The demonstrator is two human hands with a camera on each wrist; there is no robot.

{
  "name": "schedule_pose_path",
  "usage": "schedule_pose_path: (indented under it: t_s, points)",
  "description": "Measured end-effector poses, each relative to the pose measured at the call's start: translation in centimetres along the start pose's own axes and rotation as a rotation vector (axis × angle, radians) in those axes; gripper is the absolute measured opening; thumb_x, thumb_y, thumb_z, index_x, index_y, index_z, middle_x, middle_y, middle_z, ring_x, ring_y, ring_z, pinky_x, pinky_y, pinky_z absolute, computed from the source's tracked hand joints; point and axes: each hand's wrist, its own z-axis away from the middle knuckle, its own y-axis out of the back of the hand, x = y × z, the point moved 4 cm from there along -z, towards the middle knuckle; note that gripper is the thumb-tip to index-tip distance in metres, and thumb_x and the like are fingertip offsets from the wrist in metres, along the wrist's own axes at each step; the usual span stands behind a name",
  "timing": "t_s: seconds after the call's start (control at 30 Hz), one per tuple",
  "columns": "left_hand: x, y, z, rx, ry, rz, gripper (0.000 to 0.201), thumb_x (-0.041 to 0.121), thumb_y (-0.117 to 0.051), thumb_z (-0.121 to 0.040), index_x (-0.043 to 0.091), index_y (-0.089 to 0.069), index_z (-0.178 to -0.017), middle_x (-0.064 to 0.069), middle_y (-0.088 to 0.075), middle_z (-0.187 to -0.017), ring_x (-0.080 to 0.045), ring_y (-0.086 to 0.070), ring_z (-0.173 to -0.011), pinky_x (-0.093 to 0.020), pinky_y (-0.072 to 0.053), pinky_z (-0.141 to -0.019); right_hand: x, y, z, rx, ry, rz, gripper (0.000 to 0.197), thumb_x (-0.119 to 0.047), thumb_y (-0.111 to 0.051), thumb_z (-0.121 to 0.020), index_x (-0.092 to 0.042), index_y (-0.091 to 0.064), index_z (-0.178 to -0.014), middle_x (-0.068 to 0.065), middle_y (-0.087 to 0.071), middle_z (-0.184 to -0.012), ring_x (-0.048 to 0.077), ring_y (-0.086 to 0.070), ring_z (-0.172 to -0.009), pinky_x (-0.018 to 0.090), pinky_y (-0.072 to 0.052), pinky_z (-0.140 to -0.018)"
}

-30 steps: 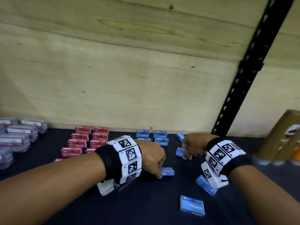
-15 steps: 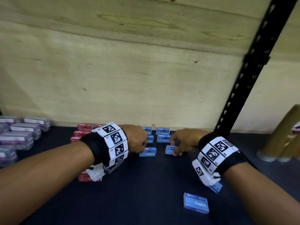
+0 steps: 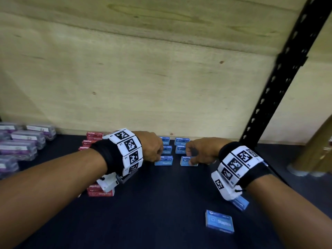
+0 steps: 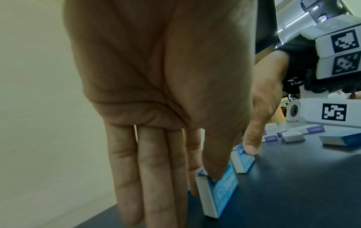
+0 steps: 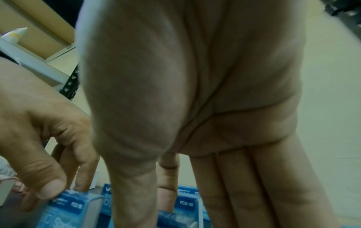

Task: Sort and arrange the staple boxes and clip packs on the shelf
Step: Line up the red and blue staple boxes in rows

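Note:
On the dark shelf (image 3: 161,221), blue staple boxes (image 3: 181,141) stand in two short columns near the back wall. My left hand (image 3: 159,159) pinches a blue box (image 3: 164,161) between thumb and forefinger at the front of the left column; the box (image 4: 218,192) stands on its long edge. My right hand (image 3: 191,159) pinches a second blue box (image 3: 186,161) at the front of the right column, thumb on its near face (image 4: 243,160). Two loose blue boxes lie nearer me, one flat (image 3: 219,221) and one (image 3: 239,203) partly under my right wrist.
Red staple boxes (image 3: 94,136) stand in rows left of the blue ones, with more (image 3: 100,191) under my left wrist. Purple clip packs (image 3: 27,141) fill the far left. A black perforated upright (image 3: 287,69) and gold cylinders (image 3: 314,150) stand at the right. Plywood backs the shelf.
Both hands have moved away from me toward the back wall, each bringing a blue box up to the front of the blue columns. The loose boxes near me have stayed put.

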Motion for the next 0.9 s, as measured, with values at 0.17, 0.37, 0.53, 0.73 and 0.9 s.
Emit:
schedule_pose_path:
  t_s: [0.17,0.37,0.53,0.73,0.9]
  points:
    - [0.2,0.0,0.1,-0.068,0.017,0.019,0.036,0.038,-0.053,-0.098,0.010,-0.058,-0.120,0.009,-0.051,-0.068,-0.005,-0.045,-0.060,-0.025,-0.039,-0.062,-0.5,0.1,-0.1,-0.013,-0.008,0.032,0.028,-0.037,-0.059,-0.097,-0.024,-0.051,-0.120,-0.012,-0.047,-0.079,0.005,-0.044,-0.059,0.020,-0.036,-0.055]
    - [0.5,-0.2,0.0,-0.062,0.012,0.016,0.031,0.029,-0.051,-0.100,0.006,-0.058,-0.120,0.007,-0.051,-0.068,-0.004,-0.045,-0.057,-0.023,-0.039,-0.061,-0.6,0.2,-0.3,-0.016,-0.018,0.027,0.028,-0.038,-0.059,-0.097,-0.025,-0.051,-0.120,-0.012,-0.047,-0.078,0.004,-0.044,-0.059,0.020,-0.035,-0.054]
    - [0.2,-0.2,-0.3,-0.042,-0.008,-0.003,0.022,0.023,-0.049,-0.100,0.006,-0.060,-0.108,0.000,-0.055,-0.077,-0.006,-0.044,-0.053,-0.019,-0.034,-0.054,-0.3,0.1,-0.5,-0.008,-0.017,-0.003,0.026,-0.035,-0.060,-0.097,-0.024,-0.051,-0.119,-0.011,-0.049,-0.077,0.005,-0.044,-0.059,0.019,-0.037,-0.055]
    - [0.1,-0.3,-0.7,-0.042,-0.002,0.012,0.016,0.026,-0.050,-0.100,0.013,-0.058,-0.104,-0.002,-0.057,-0.087,-0.006,-0.046,-0.053,-0.021,-0.038,-0.056,0.1,0.0,-0.7,-0.002,-0.022,-0.014,0.026,-0.036,-0.061,-0.096,-0.024,-0.052,-0.117,-0.010,-0.050,-0.076,0.006,-0.045,-0.059,0.020,-0.038,-0.055]
    - [0.1,0.1,-0.2,-0.017,0.072,-0.011,0.040,0.045,-0.051,-0.097,0.009,-0.060,-0.112,0.002,-0.060,-0.078,-0.013,-0.057,-0.068,-0.032,-0.052,-0.076,1.0,-0.3,-0.6,-0.002,-0.053,-0.101,0.039,-0.041,-0.070,-0.089,-0.025,-0.045,-0.115,-0.004,-0.056,-0.074,0.015,-0.053,-0.060,0.031,-0.049,-0.067]
